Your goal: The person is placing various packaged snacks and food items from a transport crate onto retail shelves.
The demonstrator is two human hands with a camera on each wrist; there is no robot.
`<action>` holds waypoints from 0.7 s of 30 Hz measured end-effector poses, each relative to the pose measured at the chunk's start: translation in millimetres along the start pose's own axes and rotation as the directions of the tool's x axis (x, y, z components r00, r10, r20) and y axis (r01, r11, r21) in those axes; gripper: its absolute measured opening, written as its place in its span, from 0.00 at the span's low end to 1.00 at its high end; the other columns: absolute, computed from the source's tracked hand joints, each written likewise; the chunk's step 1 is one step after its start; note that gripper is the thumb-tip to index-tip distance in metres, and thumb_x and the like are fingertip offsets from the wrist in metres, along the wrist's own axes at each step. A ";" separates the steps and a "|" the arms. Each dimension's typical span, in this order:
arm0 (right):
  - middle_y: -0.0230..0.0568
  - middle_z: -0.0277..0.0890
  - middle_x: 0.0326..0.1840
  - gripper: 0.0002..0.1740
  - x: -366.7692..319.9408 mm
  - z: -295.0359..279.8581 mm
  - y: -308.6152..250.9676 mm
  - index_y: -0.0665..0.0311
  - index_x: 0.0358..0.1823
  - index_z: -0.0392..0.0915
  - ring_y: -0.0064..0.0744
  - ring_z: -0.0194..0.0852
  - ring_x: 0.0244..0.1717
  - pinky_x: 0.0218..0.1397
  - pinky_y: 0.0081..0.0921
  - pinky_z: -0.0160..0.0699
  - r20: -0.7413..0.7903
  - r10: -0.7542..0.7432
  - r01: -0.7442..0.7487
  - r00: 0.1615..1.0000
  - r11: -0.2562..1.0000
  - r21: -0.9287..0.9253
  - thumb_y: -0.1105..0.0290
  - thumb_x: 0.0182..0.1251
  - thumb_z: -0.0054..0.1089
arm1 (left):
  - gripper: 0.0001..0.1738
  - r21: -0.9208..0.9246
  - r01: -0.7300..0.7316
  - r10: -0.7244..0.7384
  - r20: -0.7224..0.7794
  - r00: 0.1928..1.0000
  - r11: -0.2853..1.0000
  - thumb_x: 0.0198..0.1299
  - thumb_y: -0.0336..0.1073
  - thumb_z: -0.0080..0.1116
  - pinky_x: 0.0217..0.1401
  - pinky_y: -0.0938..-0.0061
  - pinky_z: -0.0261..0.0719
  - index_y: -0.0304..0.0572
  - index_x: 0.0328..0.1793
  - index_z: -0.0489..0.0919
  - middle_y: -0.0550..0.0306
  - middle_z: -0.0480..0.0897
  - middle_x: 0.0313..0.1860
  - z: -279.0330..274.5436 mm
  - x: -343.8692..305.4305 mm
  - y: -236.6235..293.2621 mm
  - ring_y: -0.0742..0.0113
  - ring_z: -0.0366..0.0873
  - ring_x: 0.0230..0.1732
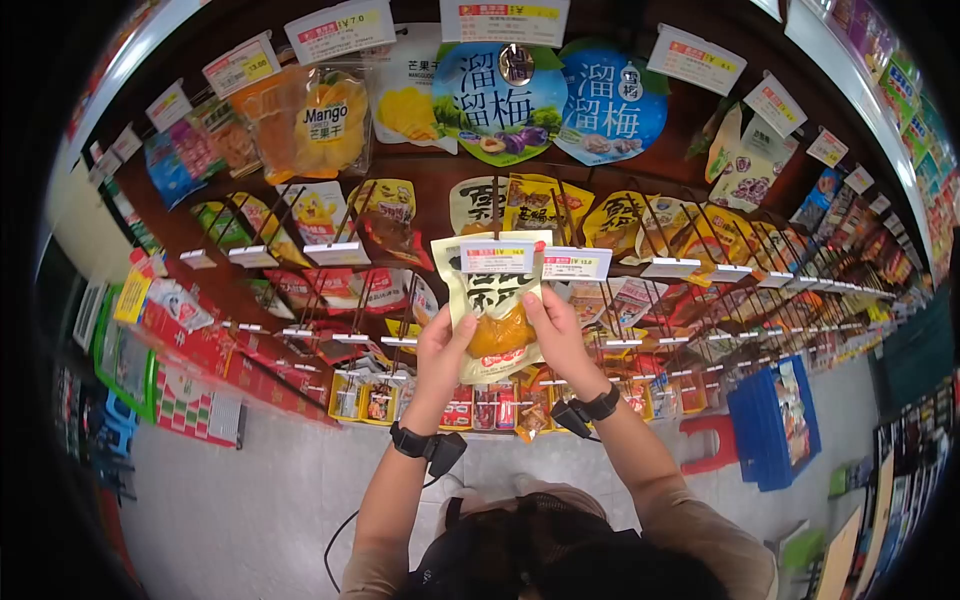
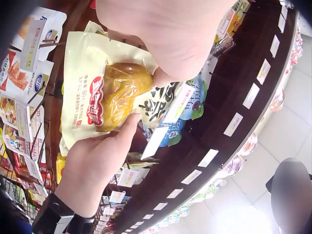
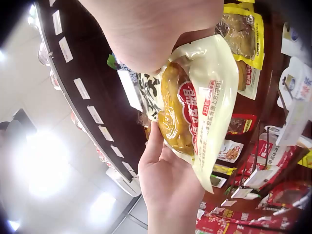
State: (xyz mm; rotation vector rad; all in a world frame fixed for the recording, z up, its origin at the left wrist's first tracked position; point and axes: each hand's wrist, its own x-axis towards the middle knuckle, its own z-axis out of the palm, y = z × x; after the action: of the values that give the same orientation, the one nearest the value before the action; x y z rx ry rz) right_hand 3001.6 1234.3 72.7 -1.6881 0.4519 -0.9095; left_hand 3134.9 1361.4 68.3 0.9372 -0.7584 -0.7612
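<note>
Both hands grip a cream-coloured pouch of chicken leg in front of the hanging snacks in the head view. My left hand holds its left side and my right hand its right side, thumbs on the front. Through a clear window shows the glossy brown chicken leg, beside a red label and black lettering. Price tags overlap the pouch's top in the head view. In the right wrist view the pouch stands tilted, its cream end bulging toward the camera.
Hooks with price tags carry several snack pouches around the hands. Above hang a mango pouch and blue plum pouches. Boxed snacks line the bottom shelf. A blue crate and a red stool stand on the floor at right.
</note>
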 end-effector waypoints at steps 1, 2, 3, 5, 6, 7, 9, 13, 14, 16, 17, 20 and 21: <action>0.25 0.72 0.31 0.17 0.0 5.2 -0.7 0.69 0.47 0.76 0.12 0.61 0.33 0.37 0.17 0.66 -0.014 0.018 -0.018 1.000 1.000 -0.025 0.60 0.80 0.48 | 0.18 -0.011 0.020 -0.020 0.018 1.000 1.000 0.72 0.36 0.54 0.60 0.76 0.74 0.34 0.63 0.75 0.57 0.82 0.55 -6.8 2.9 0.8 0.74 0.78 0.55; 0.27 0.74 0.32 0.16 0.5 10.7 1.1 0.70 0.47 0.76 0.14 0.63 0.34 0.38 0.18 0.67 -0.043 0.043 -0.042 0.998 0.999 0.014 0.61 0.79 0.48 | 0.17 -0.014 0.057 -0.056 0.032 0.998 0.998 0.72 0.35 0.54 0.59 0.76 0.74 0.33 0.62 0.76 0.57 0.82 0.54 -14.2 7.1 -1.9 0.74 0.78 0.54; 0.27 0.74 0.32 0.16 -0.1 14.9 7.9 0.70 0.47 0.76 0.14 0.63 0.34 0.38 0.19 0.68 -0.085 0.028 -0.029 0.996 1.000 -0.007 0.61 0.79 0.48 | 0.16 -0.012 0.070 -0.070 0.041 0.997 0.997 0.72 0.36 0.54 0.58 0.77 0.74 0.33 0.60 0.76 0.58 0.82 0.53 -19.4 10.3 -4.1 0.76 0.77 0.53; 0.27 0.74 0.32 0.16 -3.2 22.2 16.6 0.70 0.47 0.76 0.13 0.63 0.34 0.38 0.19 0.68 -0.164 -0.011 0.002 0.986 0.998 -0.055 0.62 0.79 0.49 | 0.15 -0.008 0.090 -0.089 0.059 0.994 0.996 0.72 0.36 0.55 0.55 0.79 0.74 0.32 0.58 0.77 0.60 0.82 0.51 -24.7 13.6 -7.9 0.78 0.76 0.50; 0.26 0.74 0.32 0.16 -5.5 25.0 17.4 0.70 0.47 0.76 0.13 0.63 0.34 0.38 0.19 0.68 -0.199 -0.026 0.015 0.980 0.998 -0.058 0.62 0.79 0.49 | 0.15 0.004 0.099 -0.099 0.082 0.992 0.995 0.72 0.35 0.55 0.55 0.79 0.74 0.33 0.59 0.78 0.61 0.82 0.51 -27.3 14.5 -9.4 0.78 0.76 0.50; 0.26 0.73 0.32 0.16 -7.8 29.8 9.4 0.71 0.47 0.76 0.13 0.63 0.34 0.38 0.19 0.68 -0.233 -0.040 0.026 0.972 0.998 -0.062 0.62 0.79 0.49 | 0.15 0.008 0.092 -0.093 0.094 0.991 0.996 0.72 0.35 0.55 0.55 0.79 0.74 0.33 0.59 0.78 0.61 0.82 0.51 -27.2 14.9 -8.7 0.78 0.76 0.50; 0.26 0.73 0.32 0.16 -8.1 34.5 5.5 0.71 0.46 0.76 0.13 0.63 0.34 0.38 0.19 0.68 -0.273 -0.049 0.032 0.961 0.997 -0.068 0.63 0.79 0.49 | 0.16 0.016 0.076 -0.077 0.117 0.990 0.997 0.72 0.35 0.55 0.55 0.79 0.74 0.33 0.60 0.78 0.61 0.82 0.50 -25.6 15.3 -4.9 0.78 0.76 0.50; 0.27 0.75 0.32 0.15 -1.7 34.5 8.3 0.71 0.44 0.75 0.12 0.65 0.35 0.37 0.19 0.68 -0.264 0.012 -0.028 0.965 0.998 -0.061 0.63 0.79 0.49 | 0.17 0.010 0.068 -0.069 0.112 0.991 0.998 0.73 0.36 0.54 0.56 0.79 0.73 0.33 0.61 0.77 0.60 0.81 0.51 -31.4 24.2 -11.0 0.78 0.75 0.51; 0.28 0.75 0.32 0.15 0.3 33.1 10.8 0.71 0.44 0.75 0.12 0.65 0.35 0.37 0.19 0.68 -0.251 0.040 -0.056 0.967 0.997 -0.056 0.63 0.79 0.49 | 0.17 -0.005 0.074 -0.073 0.119 0.990 0.997 0.73 0.36 0.54 0.56 0.79 0.73 0.33 0.61 0.77 0.60 0.81 0.52 -32.4 26.0 -12.7 0.77 0.75 0.51; 0.28 0.76 0.31 0.15 4.3 30.3 23.9 0.70 0.43 0.75 0.12 0.65 0.35 0.37 0.18 0.68 -0.260 0.037 -0.053 0.965 0.997 -0.055 0.63 0.78 0.49 | 0.17 -0.033 0.083 -0.078 0.131 0.988 0.996 0.73 0.37 0.54 0.57 0.78 0.73 0.33 0.61 0.77 0.60 0.81 0.52 -33.7 29.4 -15.6 0.77 0.75 0.51; 0.29 0.76 0.31 0.15 7.3 29.4 27.6 0.70 0.43 0.75 0.12 0.65 0.35 0.36 0.18 0.68 -0.262 0.030 -0.046 0.965 0.998 -0.053 0.63 0.78 0.50 | 0.17 -0.012 0.075 -0.072 0.126 0.989 0.997 0.73 0.37 0.54 0.57 0.78 0.73 0.33 0.60 0.77 0.60 0.81 0.52 -32.2 29.8 -16.4 0.77 0.75 0.52; 0.29 0.75 0.29 0.15 6.2 28.0 21.7 0.70 0.42 0.75 0.12 0.65 0.33 0.35 0.19 0.68 -0.307 -0.023 -0.009 0.951 0.995 -0.104 0.62 0.78 0.50 | 0.17 0.038 0.050 -0.054 0.121 0.991 0.998 0.73 0.37 0.54 0.59 0.78 0.72 0.33 0.61 0.76 0.59 0.80 0.54 -26.7 28.4 -19.4 0.76 0.74 0.53; 0.30 0.75 0.28 0.15 6.3 26.7 22.9 0.70 0.41 0.76 0.13 0.65 0.33 0.35 0.20 0.69 -0.298 -0.023 -0.009 0.954 0.995 -0.103 0.62 0.78 0.50 | 0.17 0.030 0.041 -0.044 0.114 0.993 0.999 0.73 0.37 0.53 0.59 0.77 0.71 0.33 0.61 0.76 0.59 0.80 0.54 -25.8 28.2 -21.1 0.76 0.74 0.54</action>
State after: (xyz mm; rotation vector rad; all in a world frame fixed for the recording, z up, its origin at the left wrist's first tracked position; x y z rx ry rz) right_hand 3029.3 1239.8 50.9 -1.6499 0.7068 -1.1713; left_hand 3165.8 1340.4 45.9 0.9431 -0.8529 -0.8495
